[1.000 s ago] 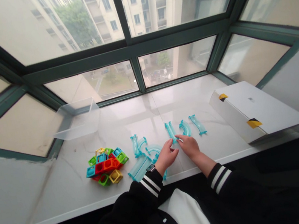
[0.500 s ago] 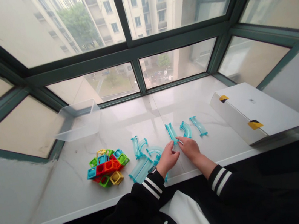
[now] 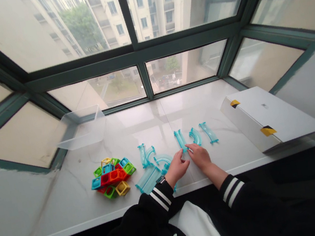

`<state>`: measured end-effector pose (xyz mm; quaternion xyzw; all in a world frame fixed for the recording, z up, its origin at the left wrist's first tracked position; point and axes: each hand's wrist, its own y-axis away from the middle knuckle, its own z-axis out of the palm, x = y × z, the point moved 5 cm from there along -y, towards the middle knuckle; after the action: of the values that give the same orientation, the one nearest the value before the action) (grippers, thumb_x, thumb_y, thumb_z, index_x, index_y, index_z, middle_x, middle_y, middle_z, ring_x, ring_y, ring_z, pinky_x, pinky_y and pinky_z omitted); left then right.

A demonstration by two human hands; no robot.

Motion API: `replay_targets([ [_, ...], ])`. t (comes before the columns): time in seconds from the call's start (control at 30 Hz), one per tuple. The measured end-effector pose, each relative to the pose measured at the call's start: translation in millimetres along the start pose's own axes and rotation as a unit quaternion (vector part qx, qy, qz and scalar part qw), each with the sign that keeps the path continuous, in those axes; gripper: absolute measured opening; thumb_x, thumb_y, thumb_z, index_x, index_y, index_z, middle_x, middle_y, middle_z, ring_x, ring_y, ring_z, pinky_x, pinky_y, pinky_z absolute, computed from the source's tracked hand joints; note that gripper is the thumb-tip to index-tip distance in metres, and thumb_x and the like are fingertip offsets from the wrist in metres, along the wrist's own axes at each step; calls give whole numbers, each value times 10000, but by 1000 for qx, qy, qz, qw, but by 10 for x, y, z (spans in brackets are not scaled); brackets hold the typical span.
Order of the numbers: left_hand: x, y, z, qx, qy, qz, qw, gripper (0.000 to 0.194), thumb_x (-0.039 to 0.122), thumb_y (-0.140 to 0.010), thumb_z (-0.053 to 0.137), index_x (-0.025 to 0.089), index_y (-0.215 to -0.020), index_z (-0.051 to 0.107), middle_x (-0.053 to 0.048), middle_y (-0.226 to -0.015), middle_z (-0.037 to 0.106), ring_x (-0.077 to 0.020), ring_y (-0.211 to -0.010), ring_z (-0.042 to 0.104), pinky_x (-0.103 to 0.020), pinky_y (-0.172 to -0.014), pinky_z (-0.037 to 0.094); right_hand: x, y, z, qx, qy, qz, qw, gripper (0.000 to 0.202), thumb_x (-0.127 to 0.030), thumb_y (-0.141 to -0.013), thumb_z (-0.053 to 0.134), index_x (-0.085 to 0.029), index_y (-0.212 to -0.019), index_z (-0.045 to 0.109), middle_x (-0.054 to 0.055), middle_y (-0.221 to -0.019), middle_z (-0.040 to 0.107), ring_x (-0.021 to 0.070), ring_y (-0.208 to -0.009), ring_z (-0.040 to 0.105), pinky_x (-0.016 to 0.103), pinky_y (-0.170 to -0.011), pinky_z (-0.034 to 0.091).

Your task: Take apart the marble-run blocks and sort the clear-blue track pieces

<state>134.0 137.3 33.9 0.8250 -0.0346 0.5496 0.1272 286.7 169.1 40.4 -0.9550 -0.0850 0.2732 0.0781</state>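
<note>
A straight, clear blue track piece (image 3: 179, 137) lies on the white sill, pointing away from me. My left hand (image 3: 178, 167) has its fingertips at the near left end of that piece, thumb held lower. From the other side, my right hand (image 3: 200, 156) closes its fingertips on the same end; the exact contact is partly hidden. Just beyond the right hand sits a curved blue track piece (image 3: 196, 136), with a wavy blue track piece (image 3: 208, 132) to its right. More blue track pieces (image 3: 149, 179) lie in a loose group beside my left wrist, partly covered by it.
Left of the track pieces is a heap of colourful square-framed blocks (image 3: 115, 175). A clear plastic bin (image 3: 84, 140) stands at the back left. On the right is a white box (image 3: 275, 116) with yellow-and-black tape. Windows (image 3: 188, 66) border the sill's (image 3: 134, 122) far side.
Both hands stay at the near end of the straight track piece, with hardly any finger movement. The whole view has shifted very slightly; the other things lie as before.
</note>
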Motion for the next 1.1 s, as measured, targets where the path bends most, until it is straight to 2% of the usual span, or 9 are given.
replay_targets([
  [0.23, 13, 6, -5, 1, -1, 0, 1000, 706, 220, -883, 688, 168, -1556, 483, -192, -1557, 520, -200, -980, 697, -455, -1070, 548, -2, 1, -5, 2, 7, 2, 1000, 330, -197, -988, 569, -262, -1261, 744, 70, -1225, 774, 240, -1036, 746, 334, -865, 591],
  [0.4, 10, 6, 1, 1, 2, -7, 1000, 711, 211, -880, 687, 171, -1560, 481, -191, -1568, 519, -199, -974, 696, -458, -1070, 545, -21, -7, -15, -16, 12, 13, 1000, 336, -199, -1001, 565, -258, -1283, 737, 68, -1251, 766, 238, -1061, 740, 325, -872, 580],
  [0.6, -4, 7, 8, -5, 7, -9, 1000, 728, 215, -881, 675, 125, -1571, 462, -214, -1580, 496, -202, -993, 689, -434, -1071, 536, -31, -18, -10, -36, 25, 27, 999, 334, -208, -1014, 563, -261, -1301, 726, 59, -1268, 760, 220, -1071, 732, 292, -867, 561],
  [0.8, 19, 18, -8, -4, 24, -12, 1000, 742, 234, -865, 704, 139, -1565, 477, -212, -1582, 499, -206, -991, 691, -417, -1060, 532, -57, -16, -34, -42, 41, 25, 998, 358, -228, -1015, 573, -268, -1346, 703, 71, -1271, 753, 229, -1051, 734, 291, -830, 564],
  [0.9, 16, 23, -13, 0, 20, -16, 1000, 756, 246, -866, 712, 151, -1575, 466, -208, -1584, 503, -206, -988, 693, -420, -1056, 530, -49, 35, -30, -43, 46, 31, 998, 472, -241, -1005, 580, -275, -1475, 605, 90, -1293, 745, 241, -1028, 744, 313, -836, 577],
  [1.0, 20, 31, -22, 3, 19, -18, 1000, 783, 271, -872, 718, 167, -1595, 437, -202, -1598, 496, -203, -981, 698, -415, -1044, 537, -17, 136, 4, -31, 23, 44, 998, 654, -245, -985, 588, -254, -1615, 412, 111, -1318, 739, 267, -1048, 749, 355, -867, 595],
  [1.1, 38, 38, -30, 1, 29, -17, 999, 818, 290, -886, 714, 161, -1623, 382, -212, -1604, 491, -198, -963, 708, -402, -1030, 547, 24, 235, 69, -26, -16, 56, 998, 759, -243, -969, 591, -232, -1662, 282, 128, -1378, 715, 290, -1078, 749, 401, -903, 605],
])
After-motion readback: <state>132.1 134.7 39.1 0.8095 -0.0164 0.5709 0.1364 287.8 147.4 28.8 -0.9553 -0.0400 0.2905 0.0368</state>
